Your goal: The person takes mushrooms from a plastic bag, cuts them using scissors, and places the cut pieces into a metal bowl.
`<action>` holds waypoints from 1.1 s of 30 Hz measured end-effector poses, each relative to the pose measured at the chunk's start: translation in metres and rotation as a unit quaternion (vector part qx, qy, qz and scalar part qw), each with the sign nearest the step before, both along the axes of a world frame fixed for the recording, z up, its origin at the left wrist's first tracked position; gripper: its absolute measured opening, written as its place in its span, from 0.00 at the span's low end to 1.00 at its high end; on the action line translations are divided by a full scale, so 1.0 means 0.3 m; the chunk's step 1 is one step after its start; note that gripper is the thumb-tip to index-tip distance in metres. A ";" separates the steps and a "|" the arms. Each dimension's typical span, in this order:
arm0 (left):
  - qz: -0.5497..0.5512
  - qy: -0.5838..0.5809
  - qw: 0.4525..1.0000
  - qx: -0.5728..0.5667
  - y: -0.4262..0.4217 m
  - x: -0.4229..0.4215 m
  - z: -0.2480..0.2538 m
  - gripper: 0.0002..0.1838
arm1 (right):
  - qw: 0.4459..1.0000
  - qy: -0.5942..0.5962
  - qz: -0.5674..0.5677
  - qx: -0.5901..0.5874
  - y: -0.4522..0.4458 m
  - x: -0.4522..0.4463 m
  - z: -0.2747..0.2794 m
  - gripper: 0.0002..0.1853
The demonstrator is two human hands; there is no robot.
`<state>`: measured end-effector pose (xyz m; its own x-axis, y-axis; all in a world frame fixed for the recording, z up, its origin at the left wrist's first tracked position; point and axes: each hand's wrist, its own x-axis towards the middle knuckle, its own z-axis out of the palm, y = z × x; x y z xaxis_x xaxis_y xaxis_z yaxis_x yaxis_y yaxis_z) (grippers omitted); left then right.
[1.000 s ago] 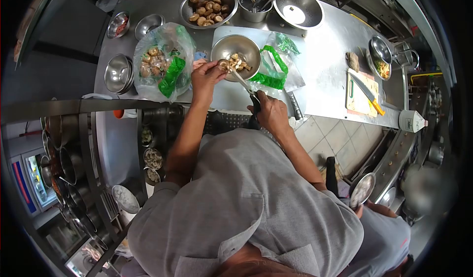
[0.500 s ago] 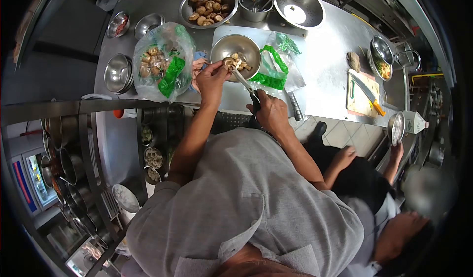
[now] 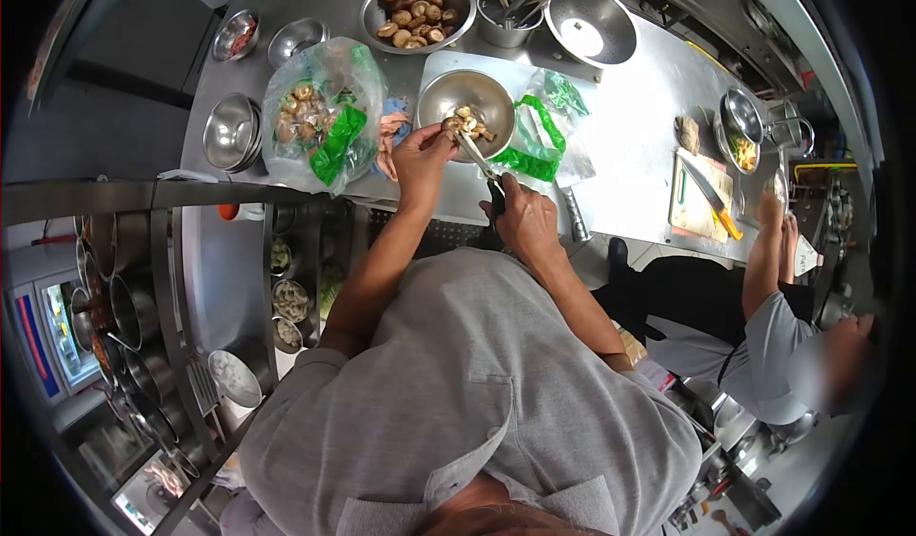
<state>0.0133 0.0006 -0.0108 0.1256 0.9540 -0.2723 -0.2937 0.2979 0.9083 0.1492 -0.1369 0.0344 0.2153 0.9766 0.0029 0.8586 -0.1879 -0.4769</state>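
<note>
My left hand [image 3: 424, 162] pinches a brown mushroom [image 3: 448, 127] at the near rim of a steel bowl [image 3: 482, 92]. Several cut mushroom pieces [image 3: 477, 131] lie inside that bowl. My right hand [image 3: 527, 219] is closed round the dark handles of a pair of scissors [image 3: 476, 155], whose blades point at the mushroom. Left of the bowl is a clear and green plastic bag [image 3: 340, 150] with whole mushrooms in it. Behind stands a large steel bowl [image 3: 372, 21] full of whole mushrooms. The bowl I work over rests on a white cutting board [image 3: 444, 62].
A cleaver handle [image 3: 575, 214] sticks out at the table edge beside my right hand. Another plastic bag [image 3: 534, 145] lies right of the bowl. Farther right, an orange-handled knife [image 3: 708, 193] rests on a small board. A co-worker [image 3: 778, 345] stands at the right, reaching toward the counter.
My hands stay at the bowl with the mushroom and scissors. The co-worker has shifted right, with both arms now extended at the counter's end. The view has moved slightly.
</note>
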 end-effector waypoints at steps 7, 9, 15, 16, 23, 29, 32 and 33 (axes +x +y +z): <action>0.000 0.042 0.999 0.020 0.006 0.011 -0.027 0.14 | 0.999 0.014 0.006 -0.030 0.011 -0.007 0.000 0.21; 0.001 0.044 0.999 0.022 0.011 0.006 -0.037 0.14 | 0.999 0.023 0.008 -0.023 0.012 -0.003 -0.013 0.20; -0.025 0.147 0.986 0.069 0.072 -0.033 -0.062 0.15 | 0.988 0.145 -0.034 -0.031 0.019 -0.010 -0.001 0.24; -0.016 0.171 0.982 0.080 0.098 -0.032 -0.042 0.16 | 0.981 0.181 -0.065 -0.032 0.020 -0.013 0.004 0.25; -0.013 -0.123 0.986 0.116 0.482 0.010 0.184 0.29 | 0.969 0.224 -0.095 -0.037 0.033 0.043 -0.062 0.30; 0.082 0.421 0.849 0.308 0.539 -0.242 0.103 0.16 | 0.967 0.232 -0.101 -0.027 0.036 0.028 -0.015 0.27; 0.063 0.737 0.631 0.233 0.565 -0.452 -0.052 0.16 | 0.968 0.235 -0.087 -0.012 0.009 0.036 -0.043 0.28; 0.062 0.737 0.631 0.236 0.564 -0.486 -0.061 0.16 | 0.971 0.230 -0.068 0.010 0.005 0.036 -0.055 0.28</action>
<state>-0.1325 0.1697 -0.0290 -0.0154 0.9503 0.3110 0.9783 -0.0500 0.2010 0.1601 -0.1354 0.0178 0.3258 0.9395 -0.1060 0.5212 -0.2720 -0.8089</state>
